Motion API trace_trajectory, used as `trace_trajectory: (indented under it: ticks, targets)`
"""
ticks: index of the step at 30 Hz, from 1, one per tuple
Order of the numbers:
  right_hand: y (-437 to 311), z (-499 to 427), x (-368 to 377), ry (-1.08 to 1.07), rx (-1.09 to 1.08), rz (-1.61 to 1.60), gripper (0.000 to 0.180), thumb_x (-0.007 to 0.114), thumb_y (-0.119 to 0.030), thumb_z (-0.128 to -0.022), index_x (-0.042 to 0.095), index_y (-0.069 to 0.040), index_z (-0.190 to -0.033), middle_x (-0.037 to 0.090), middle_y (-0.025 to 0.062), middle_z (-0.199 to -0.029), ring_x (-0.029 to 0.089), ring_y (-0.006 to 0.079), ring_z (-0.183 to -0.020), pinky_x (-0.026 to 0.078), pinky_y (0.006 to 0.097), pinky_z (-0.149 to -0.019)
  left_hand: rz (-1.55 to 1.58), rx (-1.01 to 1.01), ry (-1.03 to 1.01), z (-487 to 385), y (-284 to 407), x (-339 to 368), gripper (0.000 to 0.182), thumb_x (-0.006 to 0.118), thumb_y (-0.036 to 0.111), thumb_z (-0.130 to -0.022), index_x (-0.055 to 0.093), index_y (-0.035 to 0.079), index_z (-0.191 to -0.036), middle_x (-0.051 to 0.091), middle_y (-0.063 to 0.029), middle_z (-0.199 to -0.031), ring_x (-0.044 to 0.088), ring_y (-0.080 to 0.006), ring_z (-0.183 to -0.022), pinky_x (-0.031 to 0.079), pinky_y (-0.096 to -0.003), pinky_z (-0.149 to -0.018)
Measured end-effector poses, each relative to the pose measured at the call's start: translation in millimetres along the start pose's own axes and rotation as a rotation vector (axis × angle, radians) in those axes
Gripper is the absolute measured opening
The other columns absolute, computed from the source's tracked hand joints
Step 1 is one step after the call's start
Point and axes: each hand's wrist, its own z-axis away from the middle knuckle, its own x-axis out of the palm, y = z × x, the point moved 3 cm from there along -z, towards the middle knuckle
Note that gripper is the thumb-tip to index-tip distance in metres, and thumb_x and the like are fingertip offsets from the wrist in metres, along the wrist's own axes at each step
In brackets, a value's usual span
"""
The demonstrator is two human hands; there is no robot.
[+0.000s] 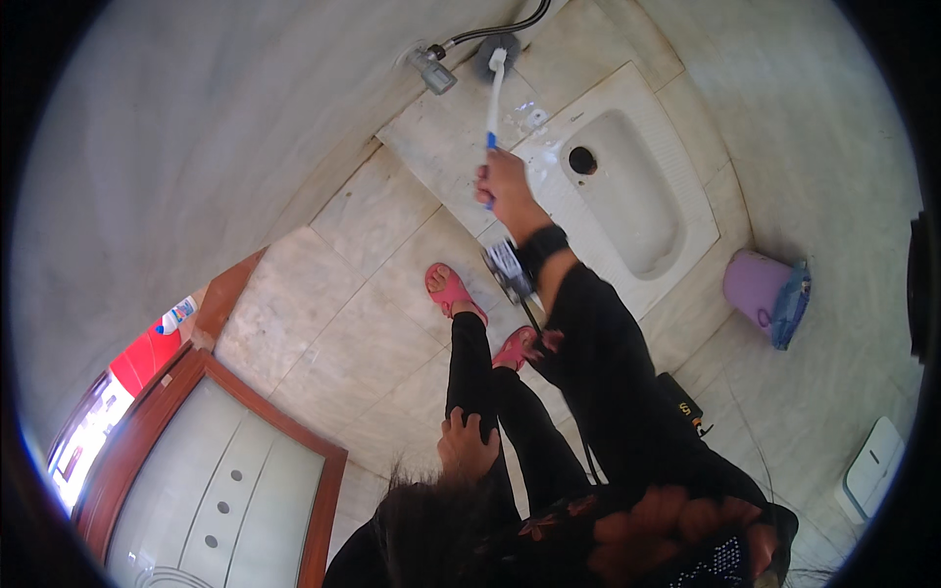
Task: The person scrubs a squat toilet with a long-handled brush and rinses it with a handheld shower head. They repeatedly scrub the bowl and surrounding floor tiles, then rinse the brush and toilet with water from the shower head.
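Note:
My right hand [504,185] is closed around the blue grip of a long white-handled toilet brush [495,95]. The brush's round grey head rests at the raised tiled step near the wall, below a metal angle valve [434,71] with a braided hose [500,31]. Just right of my right hand is a white ceramic squat toilet [625,191] with a dark drain hole; wet, foamy spots lie beside it. My left hand [467,445] lies on my leg in black trousers, fingers spread, with no object seen in it. A device is strapped at my right wrist.
A purple bucket [751,287] with a blue packet stands by the right wall. At lower left is a wood-framed glass door [213,470]; a white bottle [176,314] and a red object [147,356] are beyond it. A step edge runs before my feet.

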Motion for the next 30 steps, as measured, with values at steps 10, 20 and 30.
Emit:
trace_trajectory:
  ticks: [10, 20, 30]
  targets:
    - [17.3, 95.3, -30.2, 0.049, 0.059, 0.337, 0.022, 0.044, -0.023, -0.094, 0.054, -0.007, -0.083, 0.045, 0.0013, -0.056, 0.04, 0.0123, -0.036, 0.032, 0.0281, -0.033, 0.07, -0.001, 0.04, 1.1, -1.9, -2.8, 0.037, 0.069, 0.027, -0.072, 0.059, 0.006, -0.1, 0.05, -0.0187, -0.113, 0.053, -0.0389, -0.096, 0.05, -0.0495, -0.069]
    - [124.1, 61.0, 86.2, 0.121, -0.022, 0.307, 0.016, 0.043, -0.018, -0.094, 0.048, -0.008, -0.082, 0.04, 0.0034, -0.051, 0.042, 0.0154, -0.038, 0.037, 0.031, -0.035, 0.04, -0.043, -0.003, 5.6, -4.8, 3.8, 0.039, 0.069, 0.028, -0.07, 0.059, 0.005, -0.101, 0.05, -0.0184, -0.115, 0.053, -0.0388, -0.097, 0.051, -0.0486, -0.069]
    - [64.2, 87.2, 28.9, 0.158, 0.039, 0.185, 0.016, 0.045, -0.019, -0.093, 0.056, -0.007, -0.094, 0.048, 0.0043, -0.056, 0.048, 0.0165, -0.044, 0.039, 0.0332, -0.041, 0.077, -0.031, 0.106, 9.3, -2.6, 5.8, 0.036, 0.069, 0.027, -0.071, 0.059, 0.005, -0.098, 0.049, -0.0189, -0.116, 0.053, -0.0389, -0.096, 0.051, -0.0484, -0.068]
